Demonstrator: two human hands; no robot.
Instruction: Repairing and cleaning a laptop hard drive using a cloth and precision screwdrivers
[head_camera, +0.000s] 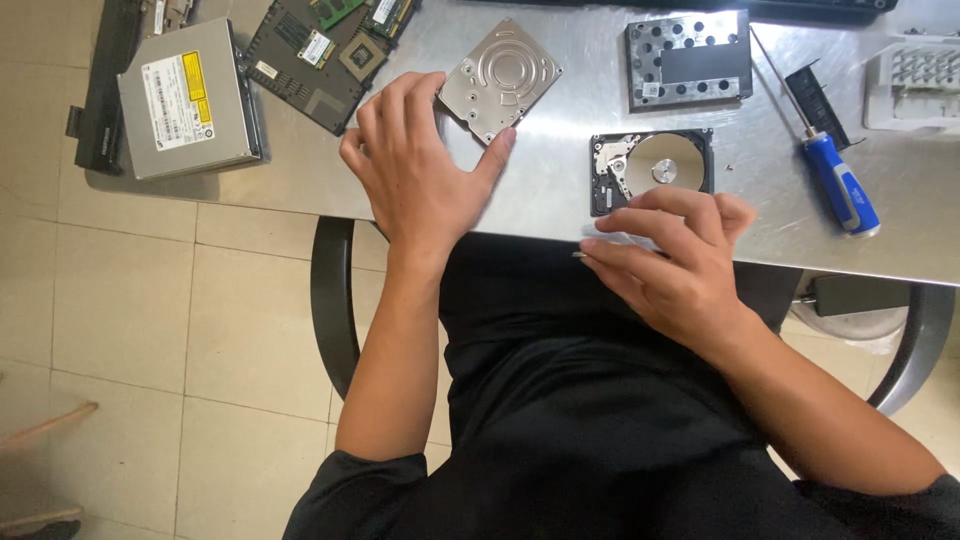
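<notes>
An opened hard disk drive lies on the steel table with its shiny platter showing. Its silver lid rests to the left, tilted on the tabletop. My left hand lies flat and spread on the table, fingertips at the lid's left edge and thumb just below it. My right hand is at the table's front edge just below the drive, fingers curled around a small white piece; what that piece is I cannot make out.
A blue-handled screwdriver lies at right beside a black strip. A perforated metal caddy, a white tray, a green circuit board, an optical drive and a long black part sit around. Chair arms flank my lap.
</notes>
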